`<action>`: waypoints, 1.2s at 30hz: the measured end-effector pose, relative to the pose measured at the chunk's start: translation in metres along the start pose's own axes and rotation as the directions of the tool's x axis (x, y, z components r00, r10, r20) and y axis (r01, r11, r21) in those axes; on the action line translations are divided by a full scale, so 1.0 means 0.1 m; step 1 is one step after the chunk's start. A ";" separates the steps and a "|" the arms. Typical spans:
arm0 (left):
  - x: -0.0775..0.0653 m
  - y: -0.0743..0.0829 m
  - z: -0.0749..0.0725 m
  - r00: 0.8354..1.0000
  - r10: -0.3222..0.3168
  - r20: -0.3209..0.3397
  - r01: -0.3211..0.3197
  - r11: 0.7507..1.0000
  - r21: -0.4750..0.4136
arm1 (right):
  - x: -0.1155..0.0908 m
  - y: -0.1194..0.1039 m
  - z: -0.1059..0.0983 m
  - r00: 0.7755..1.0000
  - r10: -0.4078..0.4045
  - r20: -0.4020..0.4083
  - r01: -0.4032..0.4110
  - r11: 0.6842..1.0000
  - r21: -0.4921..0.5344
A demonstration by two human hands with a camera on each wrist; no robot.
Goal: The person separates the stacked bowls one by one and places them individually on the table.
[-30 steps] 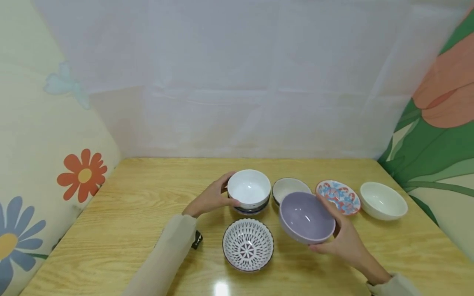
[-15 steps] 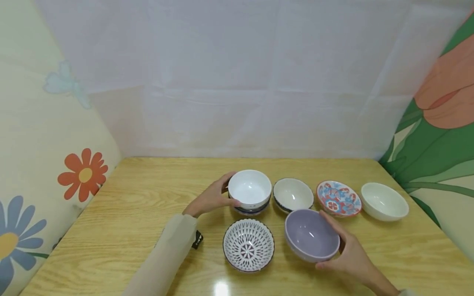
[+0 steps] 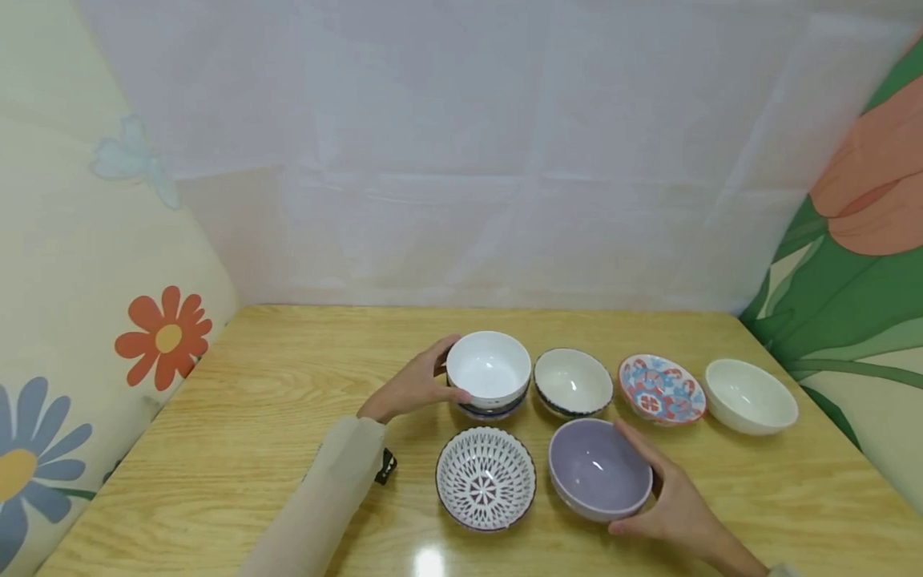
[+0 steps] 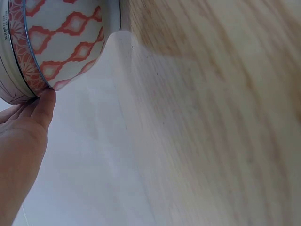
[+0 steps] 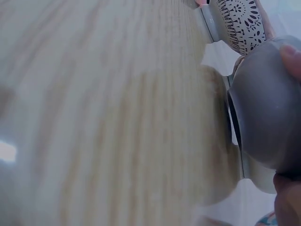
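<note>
Purple bowl [image 3: 600, 466] is just right of the patterned bowl [image 3: 486, 479], right hand [image 3: 667, 498] holding its right side, while the left hand [image 3: 414, 387] grips the stacked white bowl [image 3: 489, 367] right behind the patterned one.

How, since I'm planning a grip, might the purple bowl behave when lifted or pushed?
The purple bowl is probably rigid and breakable, given its ceramic-looking wall. Its glossy surface could be slippery. Tapering sides suggest it might tip if pushed.
</note>
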State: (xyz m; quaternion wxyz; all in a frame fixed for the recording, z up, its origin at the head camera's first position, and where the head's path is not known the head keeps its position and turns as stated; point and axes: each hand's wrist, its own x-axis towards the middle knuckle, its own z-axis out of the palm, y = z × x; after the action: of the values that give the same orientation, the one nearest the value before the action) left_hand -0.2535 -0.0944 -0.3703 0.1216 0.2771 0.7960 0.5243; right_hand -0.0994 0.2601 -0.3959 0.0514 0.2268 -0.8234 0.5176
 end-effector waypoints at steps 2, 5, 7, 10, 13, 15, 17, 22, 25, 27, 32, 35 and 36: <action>0.00 0.00 0.00 1.000 -0.002 0.001 0.002 1.000 -0.002 | 0.00 0.00 0.00 1.000 -0.002 0.001 0.001 1.000 0.009; 0.00 0.00 0.00 1.000 -0.008 0.003 0.008 1.000 -0.007 | -0.01 0.01 0.00 1.000 -0.003 0.004 0.003 1.000 0.007; 0.00 0.00 0.00 1.000 -0.012 0.003 0.012 1.000 -0.007 | -0.02 0.02 -0.01 1.000 -0.002 0.006 0.002 1.000 -0.003; 0.00 0.00 0.01 1.000 -0.010 0.004 0.010 1.000 -0.004 | -0.04 0.03 -0.02 1.000 0.002 0.009 -0.002 1.000 -0.020; 0.00 -0.01 0.01 1.000 -0.010 0.000 0.010 1.000 0.004 | -0.06 0.03 -0.03 1.000 0.010 0.014 -0.010 1.000 -0.021; 0.00 -0.01 0.01 1.000 -0.010 -0.002 0.010 1.000 0.009 | -0.07 0.03 -0.04 1.000 0.017 0.017 -0.016 1.000 -0.022; 0.00 0.00 0.00 1.000 -0.013 -0.003 0.013 1.000 0.009 | -0.08 0.03 -0.05 1.000 0.022 0.018 -0.022 0.999 -0.032; 0.00 0.01 -0.01 1.000 -0.015 0.003 0.015 1.000 0.002 | -0.08 0.05 -0.05 0.999 0.024 0.024 -0.023 0.999 -0.034; -0.01 0.01 -0.02 1.000 -0.011 0.006 0.011 1.000 -0.003 | -0.07 0.05 -0.05 1.000 0.017 0.026 -0.017 0.999 -0.027; -0.01 0.00 -0.02 1.000 -0.007 0.007 0.007 1.000 -0.005 | -0.07 0.05 -0.04 0.999 0.016 0.027 -0.016 1.000 -0.020; -0.01 0.01 -0.02 1.000 -0.012 0.007 0.012 1.000 -0.002 | -0.07 0.02 -0.05 0.999 0.030 0.031 -0.028 0.998 -0.062; -0.01 0.02 -0.02 1.000 -0.014 0.007 0.014 1.000 0.005 | -0.07 -0.01 -0.06 0.999 0.039 0.034 -0.035 0.993 -0.117; -0.01 0.02 -0.02 1.000 -0.014 0.007 0.014 1.000 0.008 | -0.07 -0.02 -0.07 0.999 0.040 0.036 -0.035 0.991 -0.131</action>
State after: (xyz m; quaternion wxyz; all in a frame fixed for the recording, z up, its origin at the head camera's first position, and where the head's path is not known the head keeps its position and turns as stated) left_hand -0.2529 -0.0956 -0.3682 0.1270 0.2738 0.7994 0.5195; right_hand -0.0933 0.2679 -0.3935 0.0402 0.2173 -0.8605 0.4591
